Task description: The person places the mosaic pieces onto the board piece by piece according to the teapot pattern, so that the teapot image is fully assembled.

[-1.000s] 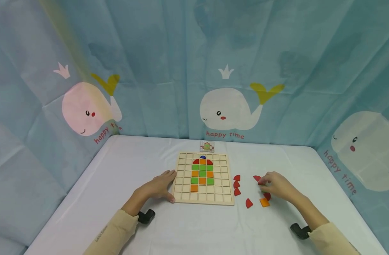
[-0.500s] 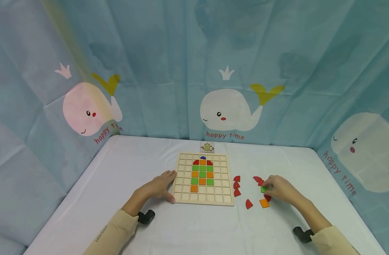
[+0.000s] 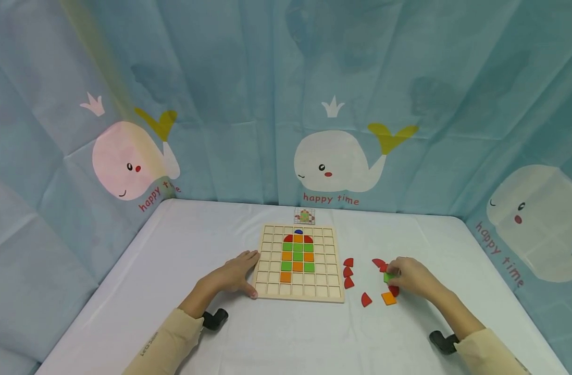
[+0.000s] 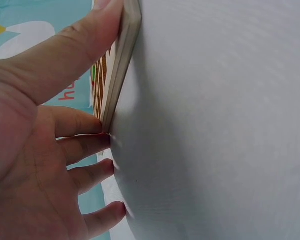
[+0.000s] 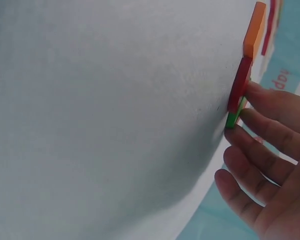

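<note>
Behind the gridded board (image 3: 321, 267), the blue curtain (image 3: 234, 78) reads "happy time".

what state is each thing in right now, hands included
Board, flat, partly filled
Tiles on it, lying in its squares
Left hand, spread, touching its left edge
Right hand, apparently pinching
Green tile, apparently pinched
Loose orange tile, lying flat
Loose red pieces, right of board
Card, behind board

Beige sleeves (image 3: 166, 341), the left one printed with small dark lettering (image 3: 149, 345), end behind the left grip (image 3: 235, 273) and right grip (image 3: 411, 276), a black rounded fitting (image 3: 215, 319) beside each cuff (image 3: 191, 324).
</note>
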`<state>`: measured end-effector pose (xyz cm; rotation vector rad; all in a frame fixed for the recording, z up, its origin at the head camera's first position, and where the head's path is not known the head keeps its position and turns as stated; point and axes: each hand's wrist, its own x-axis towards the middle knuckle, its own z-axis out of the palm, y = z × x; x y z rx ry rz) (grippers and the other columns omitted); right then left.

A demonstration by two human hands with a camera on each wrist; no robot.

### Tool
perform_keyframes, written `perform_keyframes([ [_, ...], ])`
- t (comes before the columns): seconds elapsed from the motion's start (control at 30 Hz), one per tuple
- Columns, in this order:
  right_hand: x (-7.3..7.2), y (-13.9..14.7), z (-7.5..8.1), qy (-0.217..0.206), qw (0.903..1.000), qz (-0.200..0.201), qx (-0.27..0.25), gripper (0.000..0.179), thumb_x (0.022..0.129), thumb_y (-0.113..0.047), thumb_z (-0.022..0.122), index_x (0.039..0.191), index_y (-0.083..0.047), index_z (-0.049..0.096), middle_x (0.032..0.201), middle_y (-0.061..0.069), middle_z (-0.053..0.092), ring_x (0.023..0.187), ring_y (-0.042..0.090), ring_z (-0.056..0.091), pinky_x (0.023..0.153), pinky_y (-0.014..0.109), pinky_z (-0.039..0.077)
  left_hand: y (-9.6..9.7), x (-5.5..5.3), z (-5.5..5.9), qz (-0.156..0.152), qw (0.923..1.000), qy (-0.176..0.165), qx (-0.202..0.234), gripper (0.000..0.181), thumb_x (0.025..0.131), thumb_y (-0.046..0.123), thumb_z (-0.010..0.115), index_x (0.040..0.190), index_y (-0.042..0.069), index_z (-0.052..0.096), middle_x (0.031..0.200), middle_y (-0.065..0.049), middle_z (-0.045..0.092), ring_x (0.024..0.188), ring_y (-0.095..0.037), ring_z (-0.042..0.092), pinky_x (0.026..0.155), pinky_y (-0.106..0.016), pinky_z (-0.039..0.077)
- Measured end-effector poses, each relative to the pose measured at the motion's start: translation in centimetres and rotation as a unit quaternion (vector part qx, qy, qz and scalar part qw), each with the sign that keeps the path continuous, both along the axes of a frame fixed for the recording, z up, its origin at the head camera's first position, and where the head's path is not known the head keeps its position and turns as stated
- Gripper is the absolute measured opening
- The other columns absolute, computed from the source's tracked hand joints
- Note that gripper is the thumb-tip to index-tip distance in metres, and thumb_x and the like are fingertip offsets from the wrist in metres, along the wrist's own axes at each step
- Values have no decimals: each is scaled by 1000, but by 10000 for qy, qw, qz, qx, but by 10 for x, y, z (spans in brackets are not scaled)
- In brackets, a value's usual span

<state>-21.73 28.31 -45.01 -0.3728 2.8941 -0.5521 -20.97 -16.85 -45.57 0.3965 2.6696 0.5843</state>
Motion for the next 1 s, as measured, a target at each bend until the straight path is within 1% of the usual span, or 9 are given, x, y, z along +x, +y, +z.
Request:
perform_keyframes([
  [0.2, 0, 0, 1, 33, 10000, 57, 50, 23, 79, -7, 77, 99, 1, 70, 88, 5, 66, 81, 18, 57, 76, 37, 59, 0, -1, -2, -1, 10000, 15, 28, 108, 67, 31, 88, 152, 0, 29, 161, -17, 24, 150, -39, 17, 119, -60, 19],
  [0.47, 0, 1, 1, 111, 9997, 201, 76, 21, 77, -8, 79, 95, -2, 71, 86, 3, 65, 79, 17, 56, 73, 35, 58, -1, -1, -3, 1, 10000, 28, -2, 109, 66, 31, 89, 152, -1, 29, 161, -18, 25, 150, -39, 18, 118, -62, 20],
  [0.7, -1, -2, 2, 45, 9999, 85, 102, 22, 78, -10, 78, 98, -1, 72, 87, 3, 65, 80, 17, 55, 72, 33, 58, 0, -2, -3, 23, 10000, 3, -5, 109, 66, 31, 89, 151, 0, 29, 160, -18, 25, 150, -39, 18, 118, -62, 20],
  [0.8, -1, -5, 3, 48, 9999, 120, 74, 23, 78, -10, 78, 98, 0, 72, 86, 3, 65, 79, 17, 55, 72, 35, 57, -1, -2, -3, 22, 10000, -4, -24, 109, 66, 32, 89, 152, 0, 29, 161, -17, 25, 150, -38, 18, 118, -61, 20],
  [0.9, -1, -9, 4, 75, 9999, 114, 36, 22, 78, -10, 77, 98, -2, 72, 86, 3, 65, 80, 17, 54, 73, 35, 57, -1, -1, -3, 18, 10000, -11, 16, 110, 65, 31, 89, 151, -1, 29, 160, -18, 25, 150, -39, 18, 117, -63, 20],
  [1.0, -2, -15, 6, 114, 9999, 129, 11, 20, 79, -11, 77, 97, -4, 73, 85, 1, 64, 80, 16, 54, 71, 31, 55, -2, -2, -4, 20, 10000, -9, 38, 110, 65, 31, 89, 151, -1, 29, 160, -18, 25, 150, -39, 18, 117, -63, 20],
])
